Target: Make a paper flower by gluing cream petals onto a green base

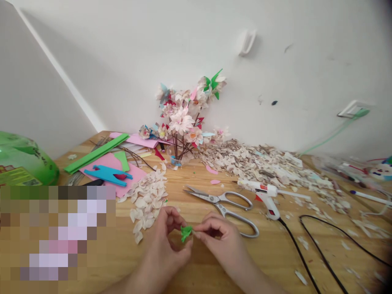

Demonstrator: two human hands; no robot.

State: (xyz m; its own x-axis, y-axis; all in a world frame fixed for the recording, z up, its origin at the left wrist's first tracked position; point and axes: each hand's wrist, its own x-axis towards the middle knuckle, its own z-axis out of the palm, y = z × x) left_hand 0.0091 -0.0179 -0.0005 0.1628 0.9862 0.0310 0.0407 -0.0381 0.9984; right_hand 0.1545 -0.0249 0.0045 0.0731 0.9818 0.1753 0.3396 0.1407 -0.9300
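Note:
A small crumpled green paper piece [185,232] is between my two hands, above the front of the wooden table. My left hand [168,241] curls around its left side, thumb below and fingers above. My right hand [221,234] pinches at its right edge with thumb and forefinger; whether a thin stem is also in that pinch is too small to tell. Just behind the hands lie metal scissors [219,199], blades slightly apart. Pale dried petals [150,192] are piled behind and to the left of my left hand.
Handmade flowers [181,120] stand against the wall. A white glue gun [263,190] with a black cord [300,255] lies right of the scissors. Petal scraps [263,163] are heaped behind it. Coloured paper [102,163] and a green bag [26,159] are left; the lower left is pixelated.

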